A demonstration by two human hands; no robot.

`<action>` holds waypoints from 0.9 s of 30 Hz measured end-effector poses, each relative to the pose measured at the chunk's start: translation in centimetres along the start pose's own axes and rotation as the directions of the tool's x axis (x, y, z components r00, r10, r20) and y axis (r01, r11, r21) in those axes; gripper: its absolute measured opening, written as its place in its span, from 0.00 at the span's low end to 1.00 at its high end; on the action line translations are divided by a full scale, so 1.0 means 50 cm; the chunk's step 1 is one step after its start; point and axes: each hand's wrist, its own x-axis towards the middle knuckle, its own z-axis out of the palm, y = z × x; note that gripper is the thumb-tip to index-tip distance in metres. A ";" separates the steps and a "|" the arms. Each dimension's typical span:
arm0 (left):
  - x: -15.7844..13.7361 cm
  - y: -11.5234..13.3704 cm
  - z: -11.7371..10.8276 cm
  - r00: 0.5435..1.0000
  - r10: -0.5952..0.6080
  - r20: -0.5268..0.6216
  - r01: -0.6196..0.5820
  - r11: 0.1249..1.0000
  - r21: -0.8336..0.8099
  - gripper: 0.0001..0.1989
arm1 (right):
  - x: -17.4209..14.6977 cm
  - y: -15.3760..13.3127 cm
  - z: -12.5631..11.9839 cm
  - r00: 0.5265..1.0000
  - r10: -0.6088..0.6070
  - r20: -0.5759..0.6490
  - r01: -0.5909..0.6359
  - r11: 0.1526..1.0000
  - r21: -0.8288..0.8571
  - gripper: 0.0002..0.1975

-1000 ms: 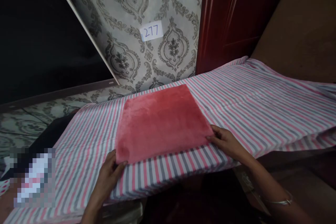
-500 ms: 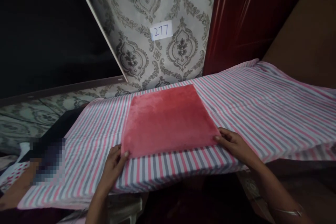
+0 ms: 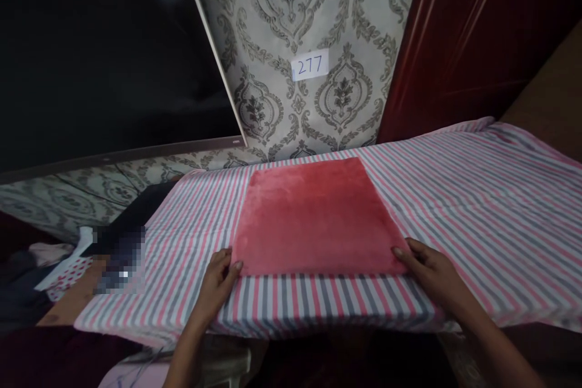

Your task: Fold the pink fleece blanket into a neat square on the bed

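Observation:
A flat, roughly square piece of pinkish-red plush cloth (image 3: 318,218) lies smooth on a striped sheet (image 3: 454,206) in pink, grey and white. My left hand (image 3: 220,279) is at its near left corner, thumb on top and fingers curled at the side edge. At the near right corner, my right hand (image 3: 427,267) pinches the cloth the same way, with the thumb over the edge. Parts of the fingers are hidden beneath or beside the cloth. The near edge of the plush runs almost parallel to the front edge of the sheet-covered surface.
A large dark screen (image 3: 113,60) stands at the back left, against patterned wallpaper (image 3: 295,12). A paper label reading 277 (image 3: 310,65) is stuck there. To the right is a dark red door panel (image 3: 450,42). A dark pixelated item (image 3: 120,260) sits at the left edge.
The view has turned, so the scene sits further right and lower. Both hands stay at the same near corners, and the plush cloth's near edge looks more level in the picture.

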 end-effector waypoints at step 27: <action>0.332 0.113 0.156 0.943 0.004 0.332 -0.195 0.815 0.545 0.38 | 0.220 -0.085 0.163 0.890 -0.361 0.277 0.435 0.494 -0.753 0.33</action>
